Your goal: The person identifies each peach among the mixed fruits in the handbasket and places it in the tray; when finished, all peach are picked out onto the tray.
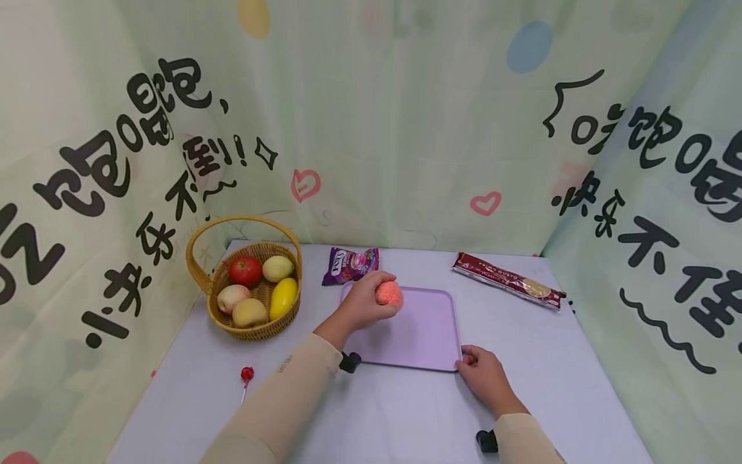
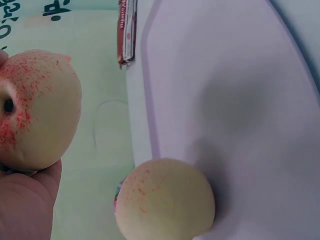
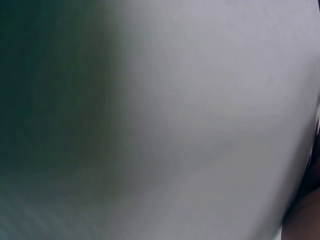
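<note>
My left hand (image 1: 366,300) holds a peach (image 1: 390,294) with a pink-orange blush above the lilac tray (image 1: 423,335). In the left wrist view the held peach (image 2: 42,110) turns its dark stem hollow to the camera, my thumb below it. A second pale peach (image 2: 165,200) appears lower in that view, overlapping the tray's far edge; the head view does not show it. With bent fingers, my right hand (image 1: 484,377) pinches the tray at its near right corner. The right wrist view is mostly blurred, with a bit of hand (image 3: 305,217) at its right edge.
A wicker basket (image 1: 199,274) of several fruits stands at the back left, its handle raised. Behind the tray lies a purple snack bag (image 1: 350,264); a long maroon snack packet (image 1: 510,280) is at the back right. A red lollipop (image 1: 247,374) lies front left. Printed curtains enclose the table.
</note>
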`<state>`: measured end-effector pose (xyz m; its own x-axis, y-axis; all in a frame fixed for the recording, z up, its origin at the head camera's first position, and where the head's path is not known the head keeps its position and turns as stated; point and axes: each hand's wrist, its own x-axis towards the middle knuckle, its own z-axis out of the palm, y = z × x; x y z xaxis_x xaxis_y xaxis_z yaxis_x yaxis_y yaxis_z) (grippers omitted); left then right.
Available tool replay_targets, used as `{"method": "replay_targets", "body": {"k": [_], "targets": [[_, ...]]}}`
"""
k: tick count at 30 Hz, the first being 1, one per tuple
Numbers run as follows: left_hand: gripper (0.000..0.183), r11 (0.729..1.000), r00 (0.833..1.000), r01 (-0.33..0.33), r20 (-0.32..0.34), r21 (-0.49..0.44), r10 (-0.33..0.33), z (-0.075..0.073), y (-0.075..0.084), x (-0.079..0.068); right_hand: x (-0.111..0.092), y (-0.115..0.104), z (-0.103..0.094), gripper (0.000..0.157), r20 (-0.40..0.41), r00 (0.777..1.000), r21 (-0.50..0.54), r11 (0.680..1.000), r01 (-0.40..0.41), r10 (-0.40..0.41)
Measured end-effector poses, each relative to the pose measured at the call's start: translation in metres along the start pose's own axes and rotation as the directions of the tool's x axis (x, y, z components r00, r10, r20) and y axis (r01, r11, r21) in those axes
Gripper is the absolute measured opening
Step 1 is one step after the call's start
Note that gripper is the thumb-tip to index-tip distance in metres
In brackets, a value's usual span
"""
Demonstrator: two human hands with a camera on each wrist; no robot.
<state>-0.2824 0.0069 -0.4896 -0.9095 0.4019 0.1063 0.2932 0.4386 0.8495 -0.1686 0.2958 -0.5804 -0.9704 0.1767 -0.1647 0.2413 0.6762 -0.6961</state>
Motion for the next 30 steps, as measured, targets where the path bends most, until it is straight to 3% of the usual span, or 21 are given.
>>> {"method": "replay_targets", "body": {"k": [9,19,30], "targets": [[0.059,0.999,0.999,0.041,-0.012,-0.008,-0.041,0.017,-0.004,0.005,0.0,-0.001,-0.001,0.043,0.007,1.0,0.009,1.0,0.002,-0.002],[0.06,0.996,0.996,0.084,0.018,-0.017,-0.083,0.031,-0.007,0.008,0.001,0.0,0.001,0.044,0.008,1.0,0.021,1.0,0.005,-0.005],[0.061,0.997,0.997,0.064,0.048,0.049,-0.066,0.047,-0.014,0.014,-0.002,-0.002,0.0,0.044,0.005,1.0,0.016,1.0,0.003,-0.003]]}}
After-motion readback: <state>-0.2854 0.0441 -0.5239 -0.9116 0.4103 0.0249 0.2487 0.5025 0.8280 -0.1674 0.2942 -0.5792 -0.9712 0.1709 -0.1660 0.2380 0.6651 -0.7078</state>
